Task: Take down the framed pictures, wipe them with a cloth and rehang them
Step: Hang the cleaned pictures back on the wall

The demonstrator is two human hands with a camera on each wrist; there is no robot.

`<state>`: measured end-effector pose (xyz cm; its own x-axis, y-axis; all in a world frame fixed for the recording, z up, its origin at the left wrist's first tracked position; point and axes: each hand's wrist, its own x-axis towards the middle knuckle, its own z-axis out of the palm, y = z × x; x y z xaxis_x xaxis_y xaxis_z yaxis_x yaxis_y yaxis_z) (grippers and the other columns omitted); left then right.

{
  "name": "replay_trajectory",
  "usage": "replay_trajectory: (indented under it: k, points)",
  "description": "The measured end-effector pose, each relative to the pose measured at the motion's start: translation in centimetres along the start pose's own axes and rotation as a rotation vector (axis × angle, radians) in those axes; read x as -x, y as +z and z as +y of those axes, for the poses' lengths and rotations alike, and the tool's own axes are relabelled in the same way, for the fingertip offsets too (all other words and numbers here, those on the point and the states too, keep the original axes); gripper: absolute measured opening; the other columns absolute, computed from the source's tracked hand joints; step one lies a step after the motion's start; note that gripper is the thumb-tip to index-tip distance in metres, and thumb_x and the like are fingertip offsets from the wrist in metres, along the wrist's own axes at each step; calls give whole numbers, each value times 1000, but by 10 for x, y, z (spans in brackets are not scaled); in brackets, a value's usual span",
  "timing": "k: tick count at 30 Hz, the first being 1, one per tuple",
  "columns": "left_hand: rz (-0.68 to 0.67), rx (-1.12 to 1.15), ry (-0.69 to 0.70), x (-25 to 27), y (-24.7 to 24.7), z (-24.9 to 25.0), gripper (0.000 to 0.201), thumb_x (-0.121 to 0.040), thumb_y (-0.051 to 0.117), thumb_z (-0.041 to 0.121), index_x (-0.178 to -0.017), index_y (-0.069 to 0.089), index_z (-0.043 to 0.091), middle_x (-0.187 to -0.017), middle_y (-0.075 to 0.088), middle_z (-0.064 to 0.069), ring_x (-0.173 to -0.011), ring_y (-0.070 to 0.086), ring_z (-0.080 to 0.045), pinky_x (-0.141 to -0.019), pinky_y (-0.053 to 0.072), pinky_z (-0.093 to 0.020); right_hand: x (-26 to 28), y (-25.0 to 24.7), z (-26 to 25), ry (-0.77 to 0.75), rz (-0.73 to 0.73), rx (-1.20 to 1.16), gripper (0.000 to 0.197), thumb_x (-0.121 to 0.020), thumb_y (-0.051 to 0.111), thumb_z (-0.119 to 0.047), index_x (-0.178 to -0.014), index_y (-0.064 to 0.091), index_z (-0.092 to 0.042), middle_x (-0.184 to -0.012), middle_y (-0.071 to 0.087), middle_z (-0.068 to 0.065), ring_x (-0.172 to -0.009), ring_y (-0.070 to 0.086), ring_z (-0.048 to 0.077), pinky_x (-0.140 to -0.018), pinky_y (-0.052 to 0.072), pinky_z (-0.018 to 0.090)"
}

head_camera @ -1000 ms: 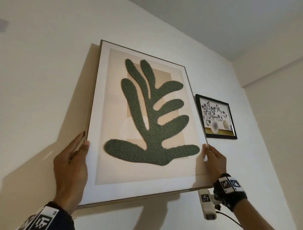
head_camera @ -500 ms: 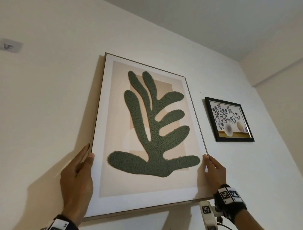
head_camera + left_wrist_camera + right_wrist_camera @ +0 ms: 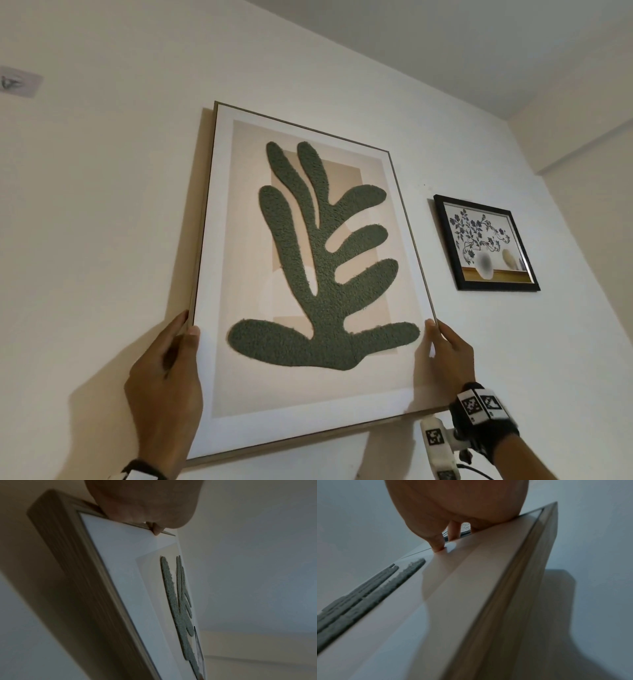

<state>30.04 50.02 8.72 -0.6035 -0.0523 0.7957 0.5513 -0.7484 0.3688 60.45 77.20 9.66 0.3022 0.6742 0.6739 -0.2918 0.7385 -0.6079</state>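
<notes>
Gripping the large framed picture (image 3: 308,274) by its side rails, left hand (image 3: 164,387) and right hand (image 3: 448,356) steady a rigid, probably glazed, breakable load.

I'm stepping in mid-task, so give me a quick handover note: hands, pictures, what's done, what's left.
Left hand grips the large leaf picture's left edge; right hand grips its right edge.
The picture is held up against the wall, tilted; whether it sits on a hook is hidden.
Small black-framed picture hangs to its right.
No cloth in view; wiping progress cannot be told.

white wall (image 3: 102,205), small hook plate (image 3: 19,85) upper left.
</notes>
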Motion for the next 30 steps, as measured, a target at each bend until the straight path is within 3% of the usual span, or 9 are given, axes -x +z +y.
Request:
replay_trajectory:
  k: [3,5,7,10,12,15,18,24,30]
  points:
    - [19,-76,38,1,1,-2,32,-106,61,17,-137,70,13,-119,69,2,-109,62,-17,-99,42,-29,1,-1,-1,0,-39,32,20,-100,61,-31,-107,74,-17,-104,73,7,-110,63,34,-94,49,40]
    - [34,-131,80,0,2,-6,31,-105,61,14,-135,70,11,-119,64,0,-106,62,-22,-96,43,-33,1,-1,0,-1,-44,46,18,-100,62,-26,-98,74,-12,-105,71,18,-110,60,40,-97,48,44]
    - [48,-160,113,0,2,-12,31,-104,62,9,-134,70,9,-121,59,-3,-105,61,-24,-97,44,-33,2,0,1,-3,-50,46,13,-100,61,-21,-95,71,-16,-113,70,19,-109,61,39,-95,45,39]
    - [56,-216,159,2,7,-24,35,-103,60,0,-137,66,2,-120,52,-2,-109,60,-31,-97,45,-28,3,0,5,-9,-36,46,20,-101,59,-19,-112,70,-7,-121,67,22,-111,60,39,-99,46,42]
    - [61,-251,186,4,12,-32,38,-102,58,-4,-140,63,-2,-120,48,2,-113,58,-36,-102,47,-40,4,0,6,-12,-30,49,29,-101,59,-19,-119,68,1,-119,68,21,-117,58,43,-101,46,41]
    - [68,-220,197,-2,19,-34,39,-102,59,-5,-140,63,-2,-121,48,2,-118,57,-41,-106,49,-52,-1,1,-2,1,-15,32,38,-100,60,-20,-134,62,-2,-131,65,13,-121,58,29,-99,41,31]
    - [67,-194,186,-13,23,-31,39,-102,59,-4,-141,63,-2,-123,47,1,-121,57,-39,-109,47,-46,-4,2,-11,5,-19,42,41,-100,61,-19,-137,59,-2,-137,61,15,-128,55,30,-98,39,29]
    - [57,-181,160,-19,24,-25,40,-105,57,0,-145,61,1,-125,46,1,-123,56,-33,-106,43,-33,-5,5,-16,-2,-23,70,38,-102,58,-18,-136,60,-2,-128,66,21,-124,57,40,-95,40,30]
    - [71,-196,161,-7,19,-32,39,-105,56,0,-144,61,1,-125,45,1,-120,57,-33,-104,46,-29,-1,0,-6,-11,-31,72,35,-101,59,-21,-132,65,-5,-120,69,19,-101,63,28,-87,44,28]
